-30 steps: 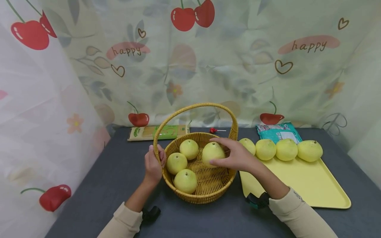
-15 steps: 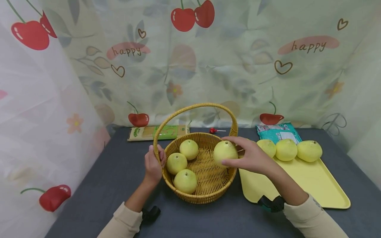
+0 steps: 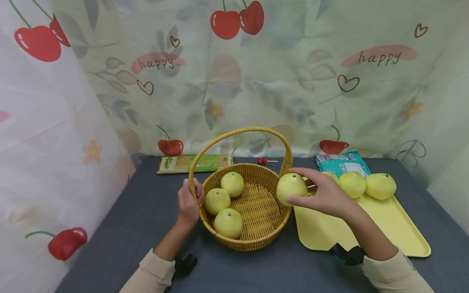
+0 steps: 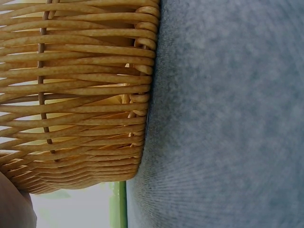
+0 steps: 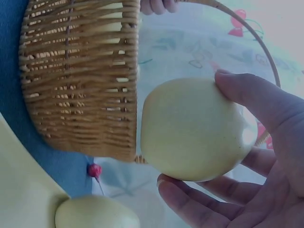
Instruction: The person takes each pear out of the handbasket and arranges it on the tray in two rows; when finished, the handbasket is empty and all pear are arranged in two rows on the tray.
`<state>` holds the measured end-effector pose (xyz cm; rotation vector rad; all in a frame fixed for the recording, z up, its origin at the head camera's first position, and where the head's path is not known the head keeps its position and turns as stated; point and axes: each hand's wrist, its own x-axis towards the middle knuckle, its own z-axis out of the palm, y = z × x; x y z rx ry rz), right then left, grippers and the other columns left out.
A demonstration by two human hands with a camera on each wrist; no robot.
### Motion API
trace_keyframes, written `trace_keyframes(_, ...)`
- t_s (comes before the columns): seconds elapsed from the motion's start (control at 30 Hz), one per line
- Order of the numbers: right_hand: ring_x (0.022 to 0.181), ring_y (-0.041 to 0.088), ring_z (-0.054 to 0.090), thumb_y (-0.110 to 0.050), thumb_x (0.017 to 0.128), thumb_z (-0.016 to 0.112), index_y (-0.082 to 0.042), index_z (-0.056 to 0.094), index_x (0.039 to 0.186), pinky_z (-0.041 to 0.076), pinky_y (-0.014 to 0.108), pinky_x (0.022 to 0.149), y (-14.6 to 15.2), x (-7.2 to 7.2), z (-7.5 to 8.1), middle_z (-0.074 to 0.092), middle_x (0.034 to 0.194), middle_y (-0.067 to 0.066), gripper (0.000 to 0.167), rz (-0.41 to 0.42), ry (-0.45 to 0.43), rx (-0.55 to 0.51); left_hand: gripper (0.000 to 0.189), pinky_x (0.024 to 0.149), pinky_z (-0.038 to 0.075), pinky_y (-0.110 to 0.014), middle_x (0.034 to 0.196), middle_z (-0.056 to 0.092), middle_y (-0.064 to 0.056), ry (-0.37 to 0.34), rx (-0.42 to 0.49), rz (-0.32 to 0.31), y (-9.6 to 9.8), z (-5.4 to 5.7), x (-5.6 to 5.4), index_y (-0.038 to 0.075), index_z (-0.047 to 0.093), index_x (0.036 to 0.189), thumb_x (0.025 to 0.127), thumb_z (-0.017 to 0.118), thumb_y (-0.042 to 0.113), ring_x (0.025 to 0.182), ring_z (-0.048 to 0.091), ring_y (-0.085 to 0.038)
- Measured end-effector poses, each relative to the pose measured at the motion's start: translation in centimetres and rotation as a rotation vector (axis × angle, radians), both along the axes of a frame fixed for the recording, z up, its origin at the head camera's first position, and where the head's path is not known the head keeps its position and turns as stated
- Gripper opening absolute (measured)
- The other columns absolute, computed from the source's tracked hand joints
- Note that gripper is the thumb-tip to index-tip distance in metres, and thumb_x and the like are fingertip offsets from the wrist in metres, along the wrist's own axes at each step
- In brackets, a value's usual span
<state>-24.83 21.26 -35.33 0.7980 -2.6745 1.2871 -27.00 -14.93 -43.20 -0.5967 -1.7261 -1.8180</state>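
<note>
In the head view, a wicker basket (image 3: 253, 240) stands on the dark table. Three pale yellow-green pears (image 3: 228, 223) lie along its left side. My left hand (image 3: 189, 203) grips the base of the basket's arched handle (image 3: 249, 129); the left wrist view mostly shows the woven basket wall (image 4: 76, 95). Over the right rim, my right hand (image 3: 326, 193) holds another pear (image 3: 292, 189) between thumb and fingers. From the right wrist, this pear (image 5: 194, 128) appears above rim height, just outside the basket. My palm is behind it.
To the right lies a yellow tray (image 3: 395, 232) with a row of pears (image 3: 352, 184) along its back, one partly hidden by my hand. Behind are a teal packet (image 3: 340, 162), a red lollipop (image 3: 262, 161) and a flat green-and-tan package (image 3: 209, 162). A printed curtain (image 3: 256, 81) hangs beyond.
My right hand has moved the pear rightward, from inside the basket to over its right rim, towards the tray. The left hand keeps its grip on the handle and the basket has not moved.
</note>
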Motion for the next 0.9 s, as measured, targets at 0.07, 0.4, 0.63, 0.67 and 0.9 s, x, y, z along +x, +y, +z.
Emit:
trace_keyframes(0.07, 0.103, 0.027, 0.066, -0.033, 0.082, 0.085, -0.012, 0.056, 0.14, 0.057, 0.041, 0.081, 0.3, -0.1, 0.0, 0.06, 0.131, 0.007, 0.068, -0.009, 0.008, 0.02, 0.06, 0.037, 0.027, -0.03, 0.051, 0.032, -0.012, -0.002, -0.001, 0.002, 0.0, 0.0, 0.0, -0.003, 0.035, 0.067, 0.112, 0.017, 0.033, 0.039, 0.029, -0.018)
trace_keyframes(0.4, 0.105, 0.032, 0.065, -0.032, 0.084, 0.083, -0.012, 0.054, 0.142, 0.057, 0.038, 0.08, 2.1, -0.6, 0.1, 0.058, 0.133, 0.011, 0.068, -0.054, -0.009, 0.064, 0.061, 0.038, 0.028, -0.029, 0.052, 0.033, -0.012, -0.018, -0.011, 0.007, -0.1, 0.0, 0.0, -0.003, 0.036, 0.067, 0.112, 0.017, 0.034, 0.04, 0.03, -0.018)
trace_keyframes(0.63, 0.106, 0.036, 0.064, -0.037, 0.085, 0.082, -0.009, 0.053, 0.141, 0.056, 0.045, 0.082, 3.1, -1.2, -0.1, 0.055, 0.137, 0.015, 0.068, -0.075, -0.027, 0.13, 0.061, 0.038, 0.028, -0.03, 0.051, 0.033, -0.012, -0.012, -0.012, 0.008, -0.2, 0.0, 0.0, -0.003, 0.036, 0.067, 0.112, 0.017, 0.034, 0.039, 0.029, -0.02)
trace_keyframes(0.67, 0.107, 0.037, 0.063, -0.038, 0.085, 0.081, -0.009, 0.053, 0.14, 0.056, 0.046, 0.082, 3.2, -1.3, -0.2, 0.055, 0.136, 0.015, 0.069, -0.077, -0.027, 0.149, 0.061, 0.038, 0.028, -0.03, 0.051, 0.033, -0.012, -0.012, -0.012, 0.007, -0.2, 0.0, 0.0, -0.003, 0.036, 0.067, 0.112, 0.017, 0.034, 0.039, 0.029, -0.02)
trace_keyframes(0.9, 0.114, 0.039, 0.058, -0.041, 0.086, 0.08, -0.005, 0.053, 0.136, 0.053, 0.051, 0.085, 3.8, -2.0, -1.1, 0.056, 0.132, 0.02, 0.067, -0.054, -0.031, 0.234, 0.061, 0.038, 0.028, -0.03, 0.052, 0.033, -0.011, -0.024, -0.007, 0.004, -0.2, -0.1, -0.1, -0.003, 0.036, 0.067, 0.112, 0.017, 0.035, 0.039, 0.03, -0.018)
